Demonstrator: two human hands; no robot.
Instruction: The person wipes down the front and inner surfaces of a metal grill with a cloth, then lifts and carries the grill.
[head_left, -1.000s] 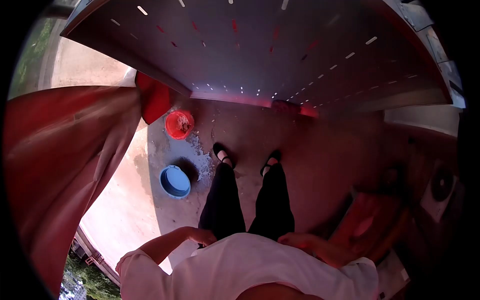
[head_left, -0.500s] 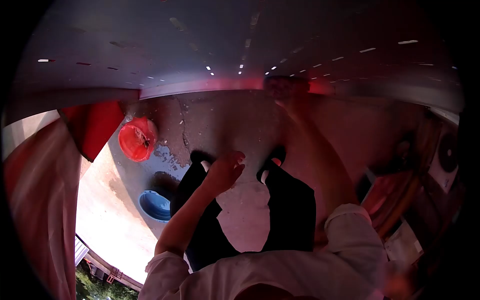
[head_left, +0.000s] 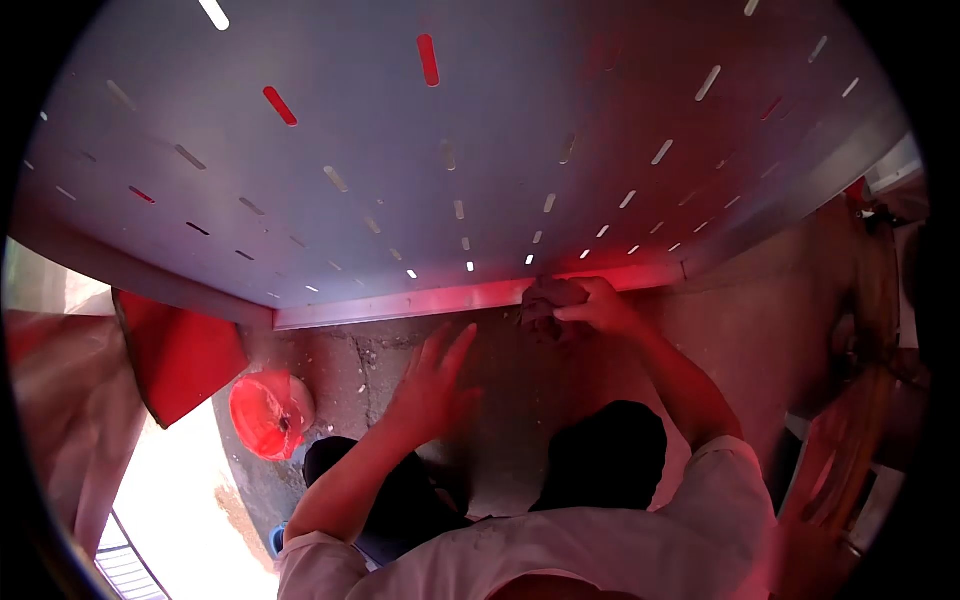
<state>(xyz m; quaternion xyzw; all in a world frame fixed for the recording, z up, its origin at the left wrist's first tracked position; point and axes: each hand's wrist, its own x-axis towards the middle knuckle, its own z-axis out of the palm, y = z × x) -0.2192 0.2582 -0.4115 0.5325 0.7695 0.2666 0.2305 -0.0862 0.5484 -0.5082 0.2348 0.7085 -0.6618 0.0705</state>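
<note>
While I look down through the head camera, my right hand (head_left: pixel 603 306) grips a dark, crumpled cloth (head_left: pixel 548 304) at the pale lower lip (head_left: pixel 400 305) of a big grey metal panel (head_left: pixel 350 130) pierced with slots. I have it by its right side, probably so that most of the bunch stays free towards the lip; whether it presses on the metal, I cannot tell. My left hand (head_left: pixel 428 395) is released, fingers spread just below the lip and holding nothing, perhaps for balance. The black-trousered knees (head_left: pixel 608 455) look bent, which I judge brings both hands down to this low edge. To my left, a red plastic bucket (head_left: pixel 262 415) stands on the concrete floor (head_left: pixel 775 315) beside a red sheet (head_left: pixel 180 355), apart from my hands, seemingly out of their way.
</note>
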